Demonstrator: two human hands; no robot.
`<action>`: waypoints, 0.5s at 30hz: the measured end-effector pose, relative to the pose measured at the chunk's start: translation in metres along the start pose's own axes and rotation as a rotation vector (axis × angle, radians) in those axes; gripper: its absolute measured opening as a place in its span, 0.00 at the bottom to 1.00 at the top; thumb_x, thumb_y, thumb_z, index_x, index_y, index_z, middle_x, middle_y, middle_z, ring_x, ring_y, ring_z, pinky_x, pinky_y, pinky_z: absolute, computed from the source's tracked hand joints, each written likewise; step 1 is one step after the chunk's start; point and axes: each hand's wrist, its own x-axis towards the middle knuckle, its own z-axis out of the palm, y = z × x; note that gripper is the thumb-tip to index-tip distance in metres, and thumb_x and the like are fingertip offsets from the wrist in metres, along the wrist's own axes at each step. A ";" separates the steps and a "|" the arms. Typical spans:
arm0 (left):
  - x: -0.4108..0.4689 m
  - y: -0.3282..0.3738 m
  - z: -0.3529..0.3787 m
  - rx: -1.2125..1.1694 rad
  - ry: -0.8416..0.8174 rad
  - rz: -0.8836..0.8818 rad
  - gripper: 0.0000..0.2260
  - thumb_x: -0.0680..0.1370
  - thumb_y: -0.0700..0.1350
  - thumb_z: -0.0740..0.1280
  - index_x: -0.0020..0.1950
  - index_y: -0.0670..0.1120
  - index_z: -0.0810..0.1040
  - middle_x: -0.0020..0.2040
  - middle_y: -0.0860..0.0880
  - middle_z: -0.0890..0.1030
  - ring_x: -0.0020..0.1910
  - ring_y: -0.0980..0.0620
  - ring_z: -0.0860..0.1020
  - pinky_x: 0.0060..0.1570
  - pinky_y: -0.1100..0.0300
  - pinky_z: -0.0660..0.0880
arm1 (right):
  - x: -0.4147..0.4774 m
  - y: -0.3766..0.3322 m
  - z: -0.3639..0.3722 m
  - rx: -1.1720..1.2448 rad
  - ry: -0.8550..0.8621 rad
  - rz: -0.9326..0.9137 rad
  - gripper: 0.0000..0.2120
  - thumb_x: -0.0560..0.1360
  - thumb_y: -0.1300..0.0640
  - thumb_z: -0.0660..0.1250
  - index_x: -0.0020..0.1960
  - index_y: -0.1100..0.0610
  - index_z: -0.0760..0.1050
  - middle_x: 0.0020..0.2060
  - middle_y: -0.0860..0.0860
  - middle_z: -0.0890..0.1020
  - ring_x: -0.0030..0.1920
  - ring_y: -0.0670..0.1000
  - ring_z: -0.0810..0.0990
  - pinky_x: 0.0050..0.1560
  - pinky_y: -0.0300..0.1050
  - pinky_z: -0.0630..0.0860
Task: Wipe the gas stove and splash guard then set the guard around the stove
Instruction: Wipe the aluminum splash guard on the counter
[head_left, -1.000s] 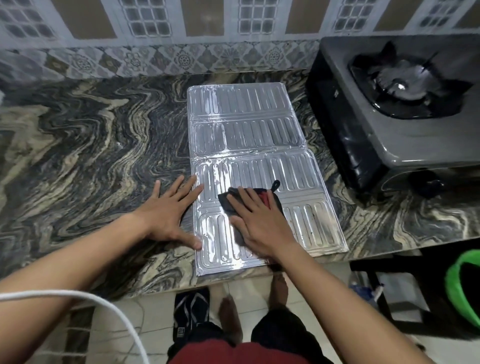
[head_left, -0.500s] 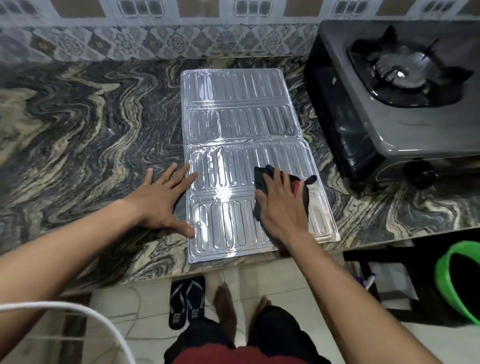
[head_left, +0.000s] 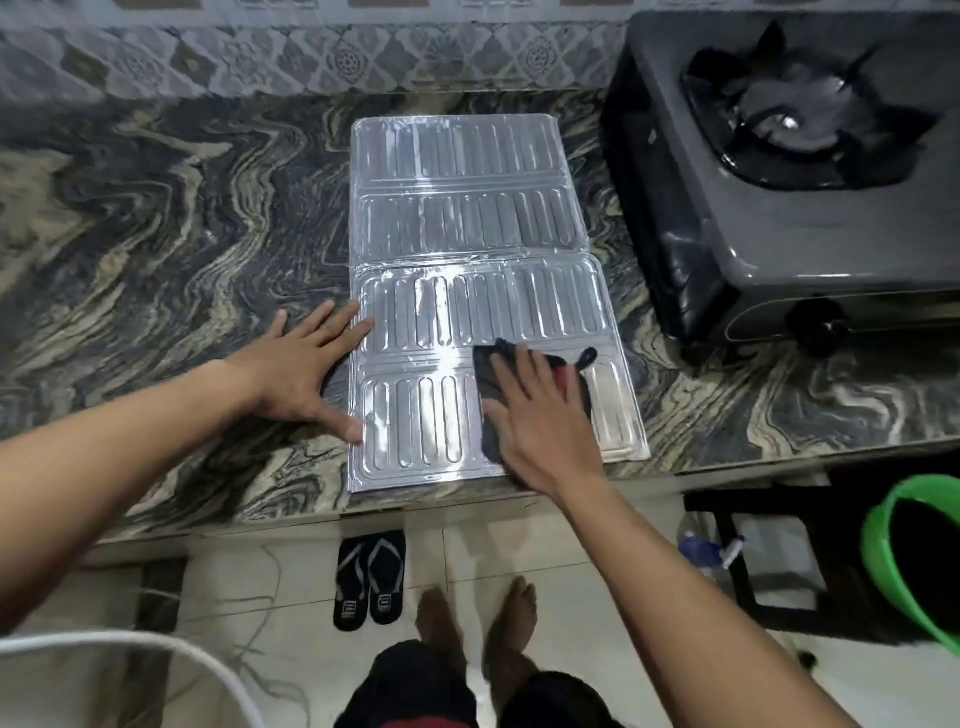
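A silver ribbed splash guard (head_left: 462, 218) lies flat on the marbled counter (head_left: 156, 218), its near edge at the counter's front. My right hand (head_left: 540, 421) presses a dark cloth (head_left: 491, 374) with a red patch onto the guard's near right panel. My left hand (head_left: 306, 369) rests flat, fingers spread, on the counter at the guard's left edge, with its fingertips and thumb touching the foil. The grey gas stove (head_left: 810, 208) with its black burner (head_left: 795, 130) stands at the right, apart from the guard.
A patterned tile wall (head_left: 311, 57) runs behind the counter. Below the counter's front edge are sandals (head_left: 370, 577) and my bare feet on the tiled floor, a dark stand (head_left: 737, 566) and a green bucket (head_left: 904, 561) at the right. A white cable (head_left: 156, 649) curves at the lower left.
My right hand slid the cloth from the middle of the near panel toward its right side and then a little nearer. My left hand stayed at the guard's left edge.
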 end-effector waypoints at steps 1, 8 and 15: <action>0.000 0.001 0.000 -0.004 -0.005 0.001 0.65 0.53 0.85 0.62 0.77 0.61 0.29 0.77 0.57 0.27 0.76 0.53 0.28 0.75 0.36 0.36 | -0.001 0.015 -0.002 0.000 0.027 0.066 0.28 0.83 0.40 0.38 0.81 0.48 0.47 0.81 0.51 0.49 0.80 0.52 0.45 0.77 0.60 0.40; 0.002 0.000 -0.001 0.000 0.004 0.028 0.66 0.52 0.85 0.61 0.77 0.61 0.29 0.76 0.57 0.26 0.77 0.52 0.30 0.74 0.35 0.37 | -0.009 0.020 0.006 -0.015 0.158 0.394 0.29 0.83 0.42 0.41 0.81 0.53 0.51 0.79 0.58 0.56 0.79 0.58 0.51 0.77 0.62 0.41; 0.000 -0.003 0.002 -0.010 0.006 0.034 0.66 0.52 0.85 0.62 0.78 0.60 0.30 0.77 0.57 0.27 0.76 0.53 0.29 0.74 0.33 0.37 | -0.024 -0.072 0.014 0.048 0.048 0.164 0.29 0.84 0.42 0.39 0.81 0.53 0.45 0.80 0.56 0.48 0.80 0.56 0.43 0.76 0.64 0.41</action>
